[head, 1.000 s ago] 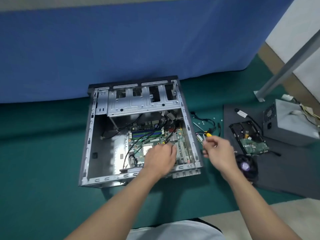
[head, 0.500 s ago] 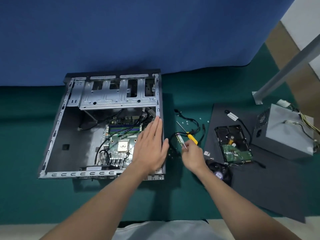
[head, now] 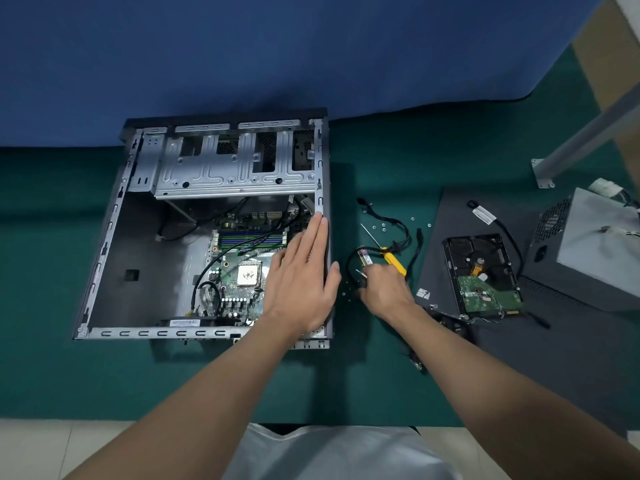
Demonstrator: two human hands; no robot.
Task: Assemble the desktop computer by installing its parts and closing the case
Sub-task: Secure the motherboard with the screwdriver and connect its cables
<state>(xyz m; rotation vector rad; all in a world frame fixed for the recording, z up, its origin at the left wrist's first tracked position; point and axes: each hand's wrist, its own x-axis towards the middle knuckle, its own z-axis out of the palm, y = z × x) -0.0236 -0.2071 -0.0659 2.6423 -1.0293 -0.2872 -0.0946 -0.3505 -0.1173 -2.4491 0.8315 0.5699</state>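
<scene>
While the L hand (head: 301, 278) lies flat, fingers straight & released, on the right rim of the open PC case (head: 104, 237), the R hand (head: 384, 289) sits just beside that wall over the green mat (head: 173, 382), fingers curled, pinching a small green memory stick (head: 365, 258). Yellow-handled screwdriver (head: 393, 261) lies just beside that hand. Mobo (head: 239, 299) w/ bare CPU (head: 248, 274) sits in the case. HDD (head: 481, 271) rests board-up on a dark side panel (head: 554, 341), PSU (head: 595, 251) to its right. Loose screws (head: 383, 226) lie near the black cables (head: 405, 233).
</scene>
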